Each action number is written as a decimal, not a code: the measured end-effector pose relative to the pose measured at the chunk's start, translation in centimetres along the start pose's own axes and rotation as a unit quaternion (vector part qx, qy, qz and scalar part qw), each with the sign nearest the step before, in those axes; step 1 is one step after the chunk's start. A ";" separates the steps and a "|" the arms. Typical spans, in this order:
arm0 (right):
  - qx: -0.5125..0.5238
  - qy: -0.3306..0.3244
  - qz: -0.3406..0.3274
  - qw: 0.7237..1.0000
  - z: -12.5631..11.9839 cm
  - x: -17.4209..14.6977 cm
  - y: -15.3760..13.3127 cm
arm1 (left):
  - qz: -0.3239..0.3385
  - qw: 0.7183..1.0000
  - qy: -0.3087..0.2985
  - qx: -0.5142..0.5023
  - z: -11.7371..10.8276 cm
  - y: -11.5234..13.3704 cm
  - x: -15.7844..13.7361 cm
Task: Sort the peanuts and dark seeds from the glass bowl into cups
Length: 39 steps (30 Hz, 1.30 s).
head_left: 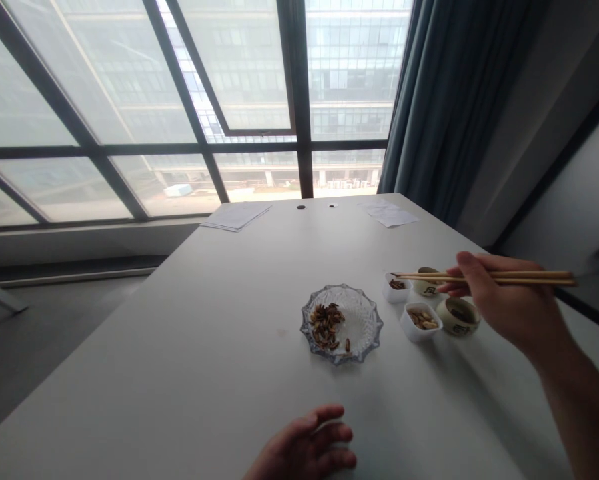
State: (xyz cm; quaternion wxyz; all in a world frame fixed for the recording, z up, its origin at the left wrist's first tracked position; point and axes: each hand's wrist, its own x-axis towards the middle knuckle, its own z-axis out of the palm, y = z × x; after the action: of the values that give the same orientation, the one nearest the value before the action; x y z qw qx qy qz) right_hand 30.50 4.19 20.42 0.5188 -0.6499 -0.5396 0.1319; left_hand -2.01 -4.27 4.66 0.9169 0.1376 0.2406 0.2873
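Observation:
My right hand (pixel 499 300) is closed around a pair of wooden chopsticks (pixel 529 275). Their tips reach left over a small white plastic cup (pixel 395 295) with dark brown pieces in it; whether they pinch a piece is too small to tell. Near my left hand (pixel 309 443), which lies low in the view with its fingers apart and nothing in them, stands a scalloped glass dish (pixel 369 327). Brown seed-like pieces (pixel 326 327) are heaped in the dish's left half, with one apart from the heap. A second white cup (pixel 419 333) holds lighter, tan pieces.
Two cream ceramic cups with dark characters stand right of the white cups: a rear cup (pixel 428 288) and a front cup (pixel 460 327), close under my right hand. Papers (pixel 237 217) lie at the far left of the white table (pixel 204 333), more papers (pixel 389 213) at the far right.

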 end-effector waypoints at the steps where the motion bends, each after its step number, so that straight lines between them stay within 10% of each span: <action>1: -0.003 0.006 -0.001 1.000 -0.1 0.4 0.3 | 0.000 1.000 -0.002 0.000 0.0 0.0 0.0; 11: 0.018 -0.052 0.001 0.999 0.5 0.6 1.6 | 0.000 1.000 0.001 -0.003 0.1 -0.1 -0.1; 21: 0.003 -0.400 -0.093 0.912 3.2 -2.7 -1.2 | -0.002 1.000 0.000 0.002 0.1 0.0 0.0; 31: 0.019 -0.392 -0.069 0.917 5.6 -3.4 0.5 | -0.001 1.000 0.004 0.004 0.1 0.0 0.0; 39: 0.092 -0.258 -0.004 0.962 5.3 -3.0 0.8 | -0.001 1.000 -0.001 -0.003 0.0 -0.2 -0.1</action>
State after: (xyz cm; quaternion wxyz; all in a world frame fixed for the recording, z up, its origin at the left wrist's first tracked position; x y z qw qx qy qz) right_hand 25.91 4.58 16.35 0.4200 -0.5417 -0.6429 0.3419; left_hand -2.04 -4.47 4.60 0.9179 0.1347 0.2385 0.2871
